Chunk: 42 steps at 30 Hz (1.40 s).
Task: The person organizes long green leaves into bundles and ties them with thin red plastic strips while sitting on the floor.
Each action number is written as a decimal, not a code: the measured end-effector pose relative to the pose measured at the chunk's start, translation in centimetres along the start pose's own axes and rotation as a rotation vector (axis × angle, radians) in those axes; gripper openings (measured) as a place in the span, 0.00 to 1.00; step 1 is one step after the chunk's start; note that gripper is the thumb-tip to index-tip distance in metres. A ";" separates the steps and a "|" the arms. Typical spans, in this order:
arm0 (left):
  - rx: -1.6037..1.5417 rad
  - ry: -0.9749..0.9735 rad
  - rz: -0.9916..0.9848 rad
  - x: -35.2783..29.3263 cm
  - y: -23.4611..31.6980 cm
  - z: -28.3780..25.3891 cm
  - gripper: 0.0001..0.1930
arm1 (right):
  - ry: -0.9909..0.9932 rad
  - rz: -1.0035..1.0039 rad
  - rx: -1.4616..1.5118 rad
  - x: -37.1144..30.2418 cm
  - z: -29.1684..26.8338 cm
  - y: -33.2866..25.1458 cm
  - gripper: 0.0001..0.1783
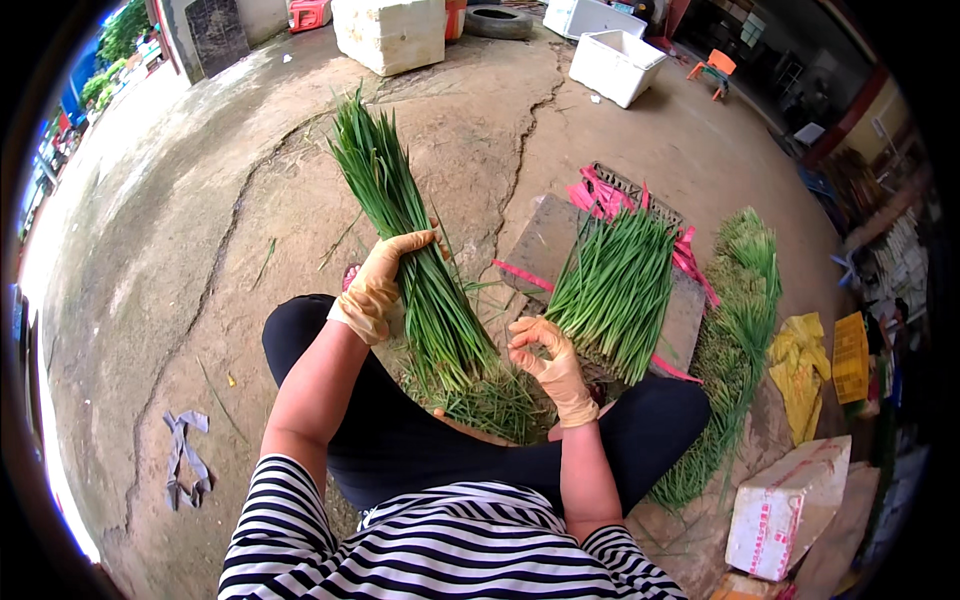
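The left hand (382,275) hugged the greens (428,290), the right hand (552,368) curled nearby, its pinch unclear, and a soft squeeze seemed best.

Wide fisheye view from the wearer's head, facing steeply down, striped shirt (450,545) close at bottom centre, concrete ground (300,190) receding toward the top.

Left hand (380,280), fingers mostly hidden, seemingly behind green bundle (437,305)
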<state>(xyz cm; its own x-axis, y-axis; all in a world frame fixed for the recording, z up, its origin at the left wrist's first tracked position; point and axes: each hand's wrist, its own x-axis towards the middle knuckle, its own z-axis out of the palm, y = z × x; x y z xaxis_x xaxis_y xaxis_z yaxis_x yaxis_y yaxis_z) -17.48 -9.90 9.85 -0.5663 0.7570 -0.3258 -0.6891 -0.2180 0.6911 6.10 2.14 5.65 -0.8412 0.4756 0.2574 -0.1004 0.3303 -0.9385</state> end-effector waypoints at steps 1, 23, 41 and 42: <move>-0.010 -0.004 0.013 0.0 0.1 -0.4 0.14 | -0.022 -0.036 -0.100 0.1 0.7 -0.4 0.11; 0.005 -0.084 0.192 0.0 2.3 -2.2 0.10 | 0.029 -0.021 -0.203 2.0 4.4 -1.5 0.09; -0.069 -0.129 0.375 -0.5 3.8 -2.7 0.22 | -0.010 0.190 0.099 0.7 2.1 4.9 0.25; -0.096 -0.146 0.361 -0.4 3.6 -2.9 0.22 | -0.062 0.211 0.114 1.5 2.8 3.7 0.25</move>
<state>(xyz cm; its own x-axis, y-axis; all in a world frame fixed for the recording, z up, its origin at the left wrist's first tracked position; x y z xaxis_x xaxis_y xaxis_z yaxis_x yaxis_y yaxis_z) -21.05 -12.78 10.65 -0.7143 0.6994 0.0273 -0.5002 -0.5373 0.6791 3.03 1.80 1.89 -0.8805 0.4723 0.0416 0.0246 0.1331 -0.9908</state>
